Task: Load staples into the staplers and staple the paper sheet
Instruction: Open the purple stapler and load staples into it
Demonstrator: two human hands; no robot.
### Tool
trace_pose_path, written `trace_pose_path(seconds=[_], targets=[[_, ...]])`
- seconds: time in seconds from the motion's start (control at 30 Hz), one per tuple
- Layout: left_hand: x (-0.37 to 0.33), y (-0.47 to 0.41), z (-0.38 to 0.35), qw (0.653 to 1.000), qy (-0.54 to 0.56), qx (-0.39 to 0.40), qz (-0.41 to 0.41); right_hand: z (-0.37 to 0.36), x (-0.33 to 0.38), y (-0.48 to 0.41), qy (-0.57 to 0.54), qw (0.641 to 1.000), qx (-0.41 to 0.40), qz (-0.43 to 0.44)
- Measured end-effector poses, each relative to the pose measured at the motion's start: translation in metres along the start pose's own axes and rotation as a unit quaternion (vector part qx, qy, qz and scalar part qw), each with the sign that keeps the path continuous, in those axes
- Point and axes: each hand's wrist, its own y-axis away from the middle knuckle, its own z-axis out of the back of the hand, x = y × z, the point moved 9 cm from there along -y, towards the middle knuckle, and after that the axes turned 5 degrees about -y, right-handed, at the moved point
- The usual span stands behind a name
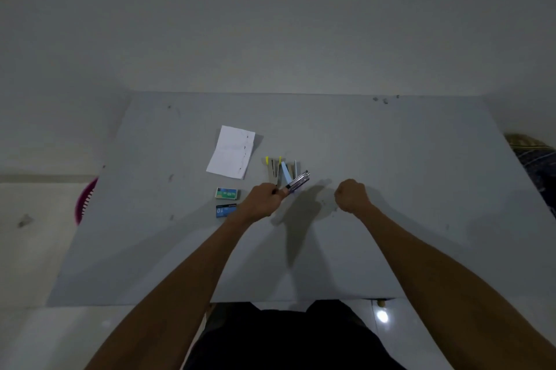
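Where the two bare forearms reach out over the near edge of the grey tabletop (391, 159), both hands sit close together near its middle. The left hand (264, 198) is closed round the near end of a silver metal stapler (296, 183), fingers wrapped over it and the thumb side turned toward the right. The stapler's far end sticks out and away to the right, and its shadow falls on the tabletop between the hands. The right hand (350, 195) is near the stapler's tip but apart from it, with its fingers curled tightly into a fist and its knuckles facing away. Nothing can be seen in it, and whether something small lies inside cannot be told.

Just left of the left wrist lies a blue staple box (226, 210), and right beyond that a green staple box (227, 193), both flat on the tabletop. Directly beyond the left hand two more staplers lie side by side, both swung open: a beige stapler (273, 169) with yellow tips on the left and a blue stapler (287, 174) on the right, which the held stapler overlaps in this view. Further off and to the left, the white paper sheet (231, 152) lies flat and slightly skewed, with a line of small dark marks down its right side.

Off the tabletop's left edge shows part of a pink basket (85, 201), and at the right edge a patterned cloth (535, 159).
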Motion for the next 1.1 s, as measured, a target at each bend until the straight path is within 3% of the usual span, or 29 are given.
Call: trace_pose_path(seconds=[0.13,0.27,0.37,0.47,0.57,0.8,1.1], targets=[[0.007,0.006,-0.004,0.999,-0.041,-0.024,-0.017,-0.011,0.009,0.009,0.119,0.989,-0.008,0.083],[0.012,0.009,-0.005,0.996,-0.064,-0.058,-0.028,-0.013,0.013,0.016,0.136,0.986,-0.015,0.095],[0.014,0.012,-0.007,0.993,-0.082,-0.077,-0.042,-0.005,0.024,0.022,0.135,0.98,-0.065,0.132],[0.016,0.013,-0.01,0.99,-0.09,-0.094,-0.056,-0.008,0.057,0.037,0.159,0.95,-0.093,0.252],[0.021,0.015,-0.016,0.991,-0.069,-0.102,-0.057,-0.033,0.084,0.046,0.2,0.916,-0.033,0.346],[0.045,0.014,-0.035,0.991,-0.05,-0.123,-0.03,-0.056,0.089,0.038,0.24,0.911,-0.002,0.336],[0.056,0.01,-0.038,0.98,-0.127,-0.15,-0.015,-0.064,0.088,0.033,0.244,0.914,-0.011,0.323]])
